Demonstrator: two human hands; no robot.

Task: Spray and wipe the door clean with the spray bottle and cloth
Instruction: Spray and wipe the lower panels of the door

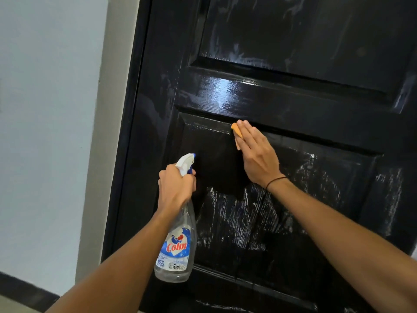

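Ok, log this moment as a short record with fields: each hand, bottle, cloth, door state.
left hand: left hand grips the neck of the bottle, nozzle toward the door
right hand: right hand presses flat, fingers straight, on the cloth
cloth: orange, mostly hidden under the hand, at the top edge of the lower panel
bottle: clear, held upright, blue and white label
door: black door, white streaks of cleaner across the lower panel, a dark wiped patch left of the right hand
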